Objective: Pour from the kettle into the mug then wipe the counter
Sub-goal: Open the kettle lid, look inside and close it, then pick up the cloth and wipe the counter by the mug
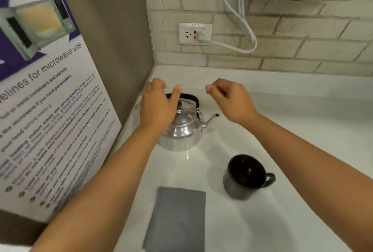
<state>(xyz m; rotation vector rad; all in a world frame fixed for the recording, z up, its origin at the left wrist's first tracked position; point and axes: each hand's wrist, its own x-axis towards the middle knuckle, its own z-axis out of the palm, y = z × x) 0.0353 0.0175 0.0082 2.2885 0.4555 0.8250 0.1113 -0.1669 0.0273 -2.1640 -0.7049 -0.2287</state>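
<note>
white counter [282, 110]: kettle [181, 130] under left hand [157, 106], empty.

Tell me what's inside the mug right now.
The mug stands upright, and its dark interior shows only a small glint near the bottom. Whether that is liquid or bare glaze cannot be told. Nothing solid shows inside. Both hands are up by the kettle, not over it.

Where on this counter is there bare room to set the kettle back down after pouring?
The widest bare stretch of counter lies right of the kettle and behind the mug, up to the brick wall. A smaller patch lies right of the grey cloth, in front of the mug. The left corner is crowded: kettle, left hand, poster wall.
</note>
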